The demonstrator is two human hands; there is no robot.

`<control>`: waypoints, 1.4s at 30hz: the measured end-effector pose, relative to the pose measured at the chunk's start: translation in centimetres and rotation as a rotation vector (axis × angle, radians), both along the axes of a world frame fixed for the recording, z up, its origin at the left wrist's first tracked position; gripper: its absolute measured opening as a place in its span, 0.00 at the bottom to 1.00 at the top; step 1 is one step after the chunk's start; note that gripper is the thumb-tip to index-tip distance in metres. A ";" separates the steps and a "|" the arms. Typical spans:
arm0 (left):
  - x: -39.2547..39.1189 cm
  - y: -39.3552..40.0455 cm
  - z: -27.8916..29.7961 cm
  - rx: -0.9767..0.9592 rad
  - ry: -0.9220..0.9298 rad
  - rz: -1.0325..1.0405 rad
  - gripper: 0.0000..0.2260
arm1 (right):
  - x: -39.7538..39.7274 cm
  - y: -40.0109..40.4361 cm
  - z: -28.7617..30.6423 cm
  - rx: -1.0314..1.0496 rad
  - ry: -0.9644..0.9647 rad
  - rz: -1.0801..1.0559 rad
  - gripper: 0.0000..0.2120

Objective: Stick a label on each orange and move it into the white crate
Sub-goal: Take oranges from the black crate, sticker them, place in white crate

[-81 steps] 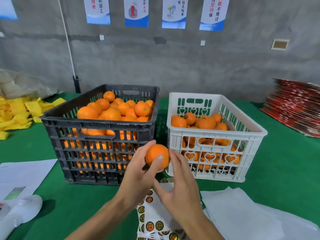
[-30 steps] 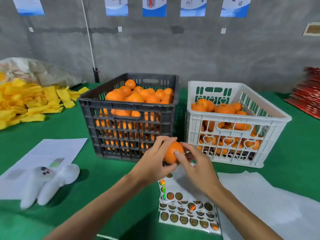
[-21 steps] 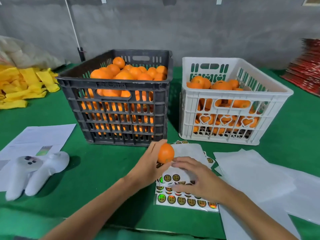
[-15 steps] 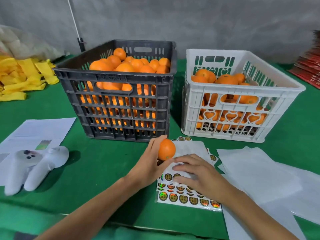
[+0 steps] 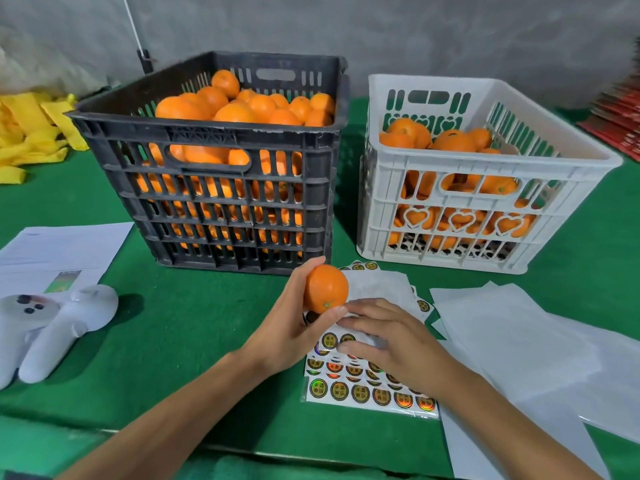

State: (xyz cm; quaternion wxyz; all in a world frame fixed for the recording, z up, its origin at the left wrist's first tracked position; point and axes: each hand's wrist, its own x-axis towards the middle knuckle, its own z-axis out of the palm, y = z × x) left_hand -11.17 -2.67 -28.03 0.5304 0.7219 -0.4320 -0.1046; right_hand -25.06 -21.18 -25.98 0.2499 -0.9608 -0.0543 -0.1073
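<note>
Left grip (image 5: 287, 327) clasps orange (image 5: 326, 288); right grip (image 5: 384, 341) flat on label sheet (image 5: 360, 393); writing unreadable.

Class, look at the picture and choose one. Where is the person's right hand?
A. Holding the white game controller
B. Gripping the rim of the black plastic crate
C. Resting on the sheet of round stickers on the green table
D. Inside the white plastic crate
C: the right hand lies on the sheet of round stickers, fingers down on it, while the left hand holds a single orange just above it.
</note>
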 end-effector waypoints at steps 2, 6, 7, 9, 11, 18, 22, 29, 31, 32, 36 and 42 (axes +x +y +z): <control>-0.1 -0.1 -0.1 -0.018 0.037 -0.018 0.35 | -0.1 0.1 0.2 -0.026 -0.026 -0.006 0.21; -0.1 -0.2 -0.4 -0.010 0.051 -0.040 0.34 | -0.3 0.2 0.2 -0.104 -0.125 -0.028 0.17; 0.0 -0.2 -0.5 0.003 0.049 -0.044 0.34 | -0.3 0.2 0.1 -0.139 -0.162 -0.026 0.17; 0.1 -0.2 -0.5 0.022 0.055 -0.048 0.33 | -0.5 0.2 -0.1 -0.198 -0.227 -0.013 0.16; 0.1 -0.3 -0.5 0.020 0.067 -0.048 0.32 | -0.6 0.1 -0.2 -0.212 -0.255 -0.003 0.15; 0.2 -0.3 -0.5 0.032 0.095 -0.052 0.31 | -0.6 0.4 -0.1 -0.182 -0.221 0.008 0.12; 0.2 -0.3 -0.5 0.032 0.102 -0.046 0.31 | -0.8 0.4 0.0 -0.277 -0.297 0.024 0.09; 0.3 -0.4 -0.2 0.035 0.107 -0.039 0.31 | -0.9 0.5 0.3 -0.238 -0.322 0.118 0.05; 0.3 -0.4 -0.1 0.040 0.116 -0.037 0.30 | -1.2 0.9 0.3 0.044 -0.237 0.085 0.04; 0.2 -0.4 0.1 0.043 0.120 -0.037 0.30 | -1.2 1.3 0.6 0.263 -0.181 0.039 0.04; -0.1 -0.4 0.3 0.026 0.123 -0.052 0.32 | 0.2 2.0 2.5 0.698 -0.270 -0.206 0.05; -1.0 -0.8 1.8 -0.097 0.191 -0.031 0.36 | 1.5 2.8 4.1 0.698 -0.268 -0.339 0.04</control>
